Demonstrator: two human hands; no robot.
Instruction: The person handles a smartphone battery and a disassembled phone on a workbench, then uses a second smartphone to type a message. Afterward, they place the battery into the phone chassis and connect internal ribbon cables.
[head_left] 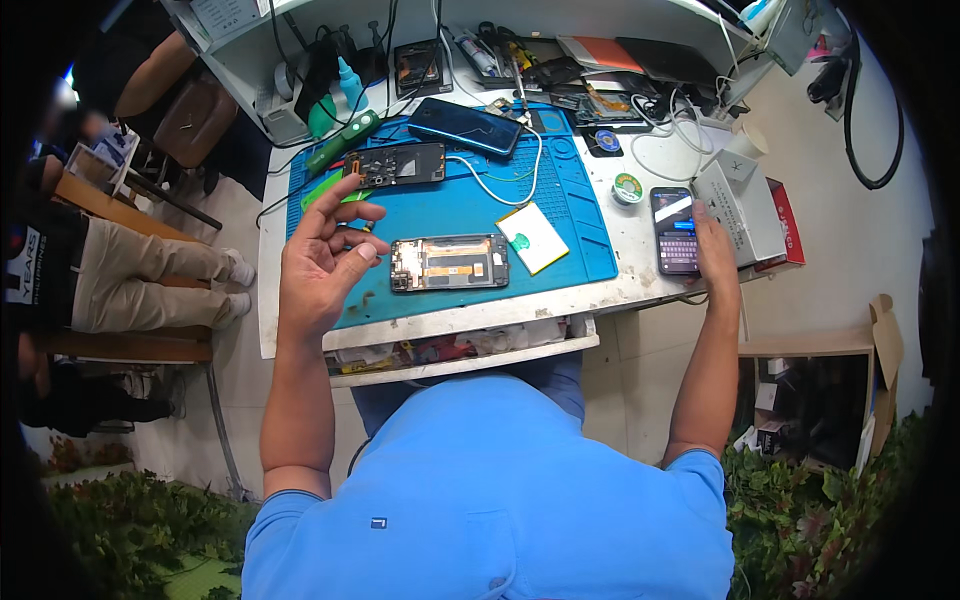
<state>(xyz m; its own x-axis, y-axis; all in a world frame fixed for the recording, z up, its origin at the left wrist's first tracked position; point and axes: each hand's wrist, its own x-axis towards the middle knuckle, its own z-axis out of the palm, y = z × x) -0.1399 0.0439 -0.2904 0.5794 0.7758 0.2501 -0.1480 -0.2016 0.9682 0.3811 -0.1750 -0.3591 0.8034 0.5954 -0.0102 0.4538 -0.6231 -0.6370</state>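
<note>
The left hand (316, 268) hangs raised over the mat's left side with fingers spread and nothing between them; the fingers of the right hand (717, 250) lie along the right edge of a lit phone (676, 235), though whether they grip it or only rest there I cannot tell. The opened phone frame (449, 264) lies flat just right of the left thumb, on the blue mat (592, 255) that covers much of the tabletop (450, 318). As far as shows, opening it up is done: its inside is bare, and a white flat pack (533, 240), probably its battery, sits out just beyond its right end, between the two hands. Refitting and closing look to be what is left. Beyond the left fingertips lie a dark phone frame (395, 166), a green tool (343, 140) and, farther right, a blue phone (465, 127). A white cable (537, 175) loops between that phone and the pack and could snag a reach. Left of the right fingers, past the lit phone, stands a solder spool (627, 189); a white box (738, 205) crowds their right side.
</note>
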